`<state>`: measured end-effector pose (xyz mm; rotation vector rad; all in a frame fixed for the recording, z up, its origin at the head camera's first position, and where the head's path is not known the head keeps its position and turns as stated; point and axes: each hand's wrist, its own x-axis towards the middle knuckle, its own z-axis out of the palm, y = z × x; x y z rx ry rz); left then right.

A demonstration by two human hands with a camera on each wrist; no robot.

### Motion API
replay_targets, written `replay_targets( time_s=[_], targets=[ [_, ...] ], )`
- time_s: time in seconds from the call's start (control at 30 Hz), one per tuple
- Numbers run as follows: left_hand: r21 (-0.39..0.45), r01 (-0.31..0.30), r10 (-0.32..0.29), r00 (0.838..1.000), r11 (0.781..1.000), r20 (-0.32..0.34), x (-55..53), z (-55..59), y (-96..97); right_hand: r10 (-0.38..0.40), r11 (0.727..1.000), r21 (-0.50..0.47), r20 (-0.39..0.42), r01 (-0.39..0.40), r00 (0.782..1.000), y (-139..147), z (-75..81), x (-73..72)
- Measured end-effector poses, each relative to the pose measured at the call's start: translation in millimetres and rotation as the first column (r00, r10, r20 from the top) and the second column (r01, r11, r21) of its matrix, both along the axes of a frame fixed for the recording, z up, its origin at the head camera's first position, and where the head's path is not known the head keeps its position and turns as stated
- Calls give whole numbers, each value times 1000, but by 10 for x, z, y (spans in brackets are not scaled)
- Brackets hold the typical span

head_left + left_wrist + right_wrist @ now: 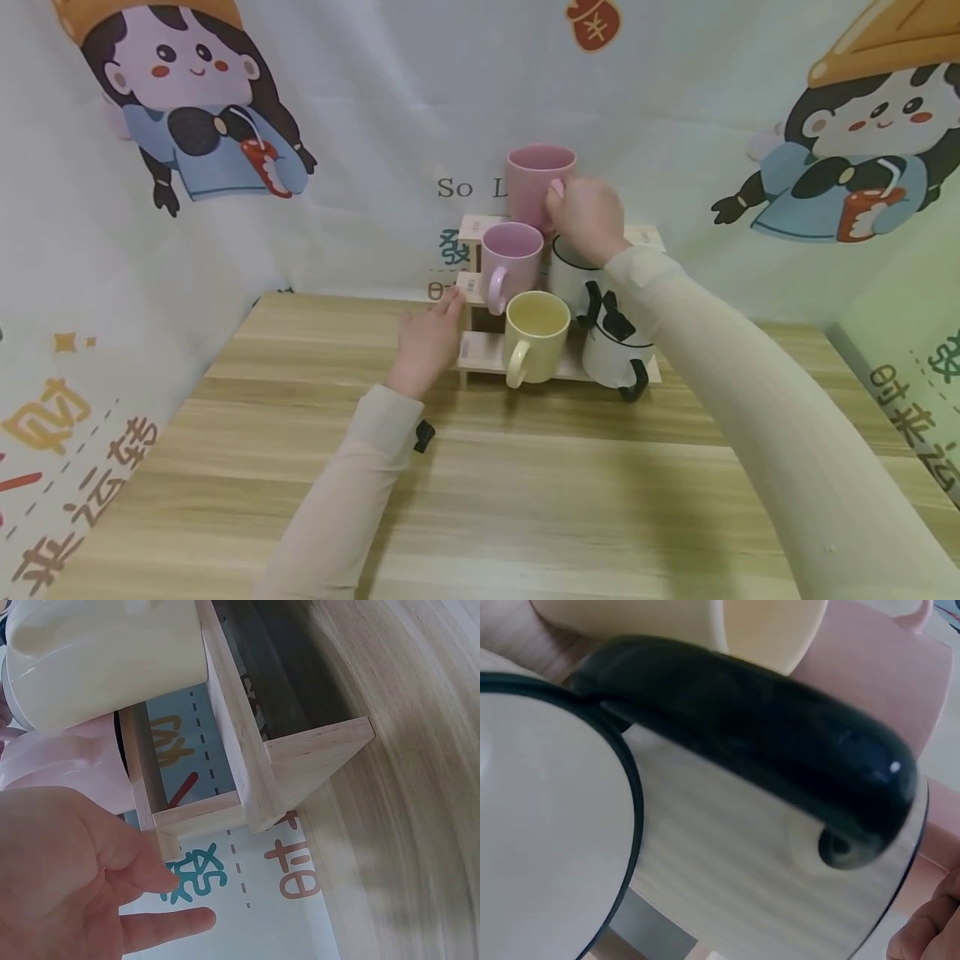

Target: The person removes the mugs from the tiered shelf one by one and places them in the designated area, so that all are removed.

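My right hand [588, 218] holds the dark pink mug [528, 187] by its handle, at the top tier of a small wooden stepped rack [483, 354]. My left hand [427, 342] is at the rack's left end, its fingertips by the middle tier; the left wrist view shows one finger [172, 928] stretched out straight. Below the dark pink mug stand a lighter pink mug [512, 254] and a white mug with a black handle [573, 279]. On the lowest tier are a yellow mug [536, 337] and another black-handled white mug [611, 358].
The rack stands on a wood-grain table [480, 492], close to a printed backdrop cloth [375, 167]. A small black object [423, 435] shows beside the left cuff. The black handle [765, 735] fills much of the right wrist view.
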<state>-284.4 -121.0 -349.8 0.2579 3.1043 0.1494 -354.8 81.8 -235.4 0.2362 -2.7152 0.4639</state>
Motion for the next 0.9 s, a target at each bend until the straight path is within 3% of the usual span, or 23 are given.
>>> replay_targets(
  time_s=[0.17,0.33,0.5,0.7,0.9],
  targets=[
    [-2,-6,6,1000,1000,4,13,28,-5,-6,999,-33,-70,4,998,14,54,-8],
    [-7,-5,5,1000,1000,5,22,38,-4,-1,998,-68,-62,-3,998,74,148,37],
    [17,26,-26,1000,1000,-8,12,33,20,-43,995,-89,-43,39,998,237,194,142],
    [33,24,-23,1000,999,-10,10,24,7,-57,995,-86,-97,49,994,393,254,200],
    [26,12,-12,1000,1000,-2,17,16,-8,-64,995,-79,-100,56,993,601,297,251]
  ],
)
